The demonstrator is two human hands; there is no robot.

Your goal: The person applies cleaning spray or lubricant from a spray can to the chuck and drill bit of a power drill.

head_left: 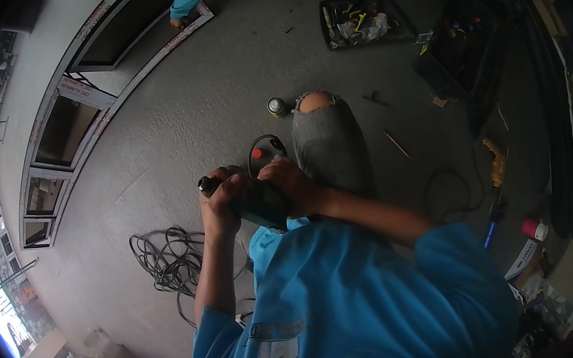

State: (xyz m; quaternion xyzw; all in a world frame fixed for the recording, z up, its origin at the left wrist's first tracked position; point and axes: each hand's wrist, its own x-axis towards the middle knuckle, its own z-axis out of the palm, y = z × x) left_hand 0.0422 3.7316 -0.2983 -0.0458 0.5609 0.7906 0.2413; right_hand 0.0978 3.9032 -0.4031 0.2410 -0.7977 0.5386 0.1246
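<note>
A dark green power tool (261, 209), its exact kind hard to make out, is held close against the front of my blue shirt. My left hand (221, 198) is closed around its left side, where a black knob-like end (208, 185) sticks out past the fingers. On the other side my right hand (288, 182) is wrapped over the tool, hiding part of it. Just beyond my hands are a looped black cable (251, 149) and a small red round thing (257, 153). A spray can (277, 107) stands on the floor near my bent knee.
Tangled black cable (168, 261) lies at left. A tool tray (370, 41), a dark crate (451, 66), a pencil-like stick (397, 144) and an orange-handled tool (495, 160) are ahead and right. Framed windows (73, 126) lie at left, where another person's hand (178, 23) touches the frame.
</note>
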